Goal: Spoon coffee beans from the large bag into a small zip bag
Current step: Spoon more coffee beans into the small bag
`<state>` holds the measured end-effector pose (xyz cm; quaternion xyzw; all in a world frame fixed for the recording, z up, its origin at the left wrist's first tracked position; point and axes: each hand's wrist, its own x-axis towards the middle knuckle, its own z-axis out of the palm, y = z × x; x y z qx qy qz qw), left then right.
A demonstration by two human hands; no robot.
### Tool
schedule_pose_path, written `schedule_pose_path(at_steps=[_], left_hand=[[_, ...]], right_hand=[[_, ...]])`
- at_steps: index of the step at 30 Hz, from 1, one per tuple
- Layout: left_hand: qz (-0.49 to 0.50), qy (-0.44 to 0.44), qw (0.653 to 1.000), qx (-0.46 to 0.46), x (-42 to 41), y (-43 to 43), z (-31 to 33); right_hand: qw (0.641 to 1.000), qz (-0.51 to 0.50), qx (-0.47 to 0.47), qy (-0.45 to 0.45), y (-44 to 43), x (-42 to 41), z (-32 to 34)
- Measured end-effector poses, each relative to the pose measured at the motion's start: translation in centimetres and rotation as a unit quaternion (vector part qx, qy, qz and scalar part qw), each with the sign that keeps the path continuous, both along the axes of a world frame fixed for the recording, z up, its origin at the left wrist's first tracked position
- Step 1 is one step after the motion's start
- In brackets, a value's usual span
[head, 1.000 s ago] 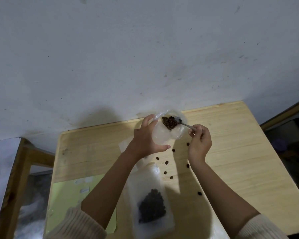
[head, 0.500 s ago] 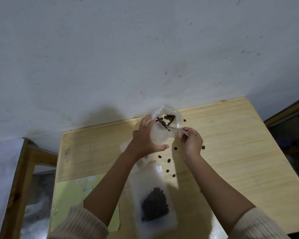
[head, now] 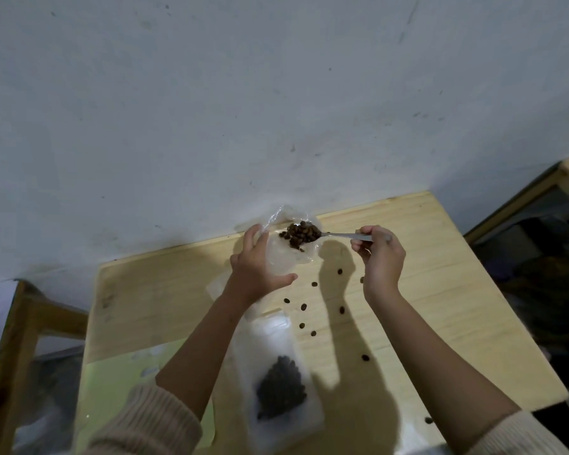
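Spoon [head: 339,235], right hand [head: 380,261] moved right; coffee beans [head: 300,234] heaped at zip bag [head: 284,259] mouth.

Light wooden table [head: 447,290], set against a scuffed white wall [head: 211,110]; a pale green sheet [head: 112,395] lies flat on its near left corner. Wooden frame [head: 14,339] just beside the table on the left. Second wooden frame [head: 519,197] off to the right, its contents too dark to make out.

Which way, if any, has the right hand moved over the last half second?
Yes. The right hand went right: the loose bean on the table that it hid then now shows to its left.
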<state>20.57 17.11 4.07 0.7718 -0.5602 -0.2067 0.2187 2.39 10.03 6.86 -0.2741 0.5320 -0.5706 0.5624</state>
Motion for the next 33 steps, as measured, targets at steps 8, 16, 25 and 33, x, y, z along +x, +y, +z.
schedule_pose_path(at_steps=[8, 16, 25, 33], left_hand=[[0.001, 0.025, 1.0, 0.001, -0.4, -0.3, 0.4], [-0.01, 0.009, 1.0, -0.021, -0.3, -0.5, 0.0], [-0.072, -0.044, 0.996, -0.013, -0.7, -1.5, 0.8], [-0.069, -0.035, 0.997, 0.019, -0.8, -1.8, 0.3]], right_hand=[[0.978, 0.139, -0.131, 0.085, 1.0, 0.6, 0.8], [0.924, 0.156, -0.21, 0.279, 0.6, 0.0, -2.3], [0.92, 0.137, -0.193, 0.312, 0.3, 2.1, -5.2], [0.992, 0.03, 0.059, 0.111, -0.3, 2.7, -6.4]])
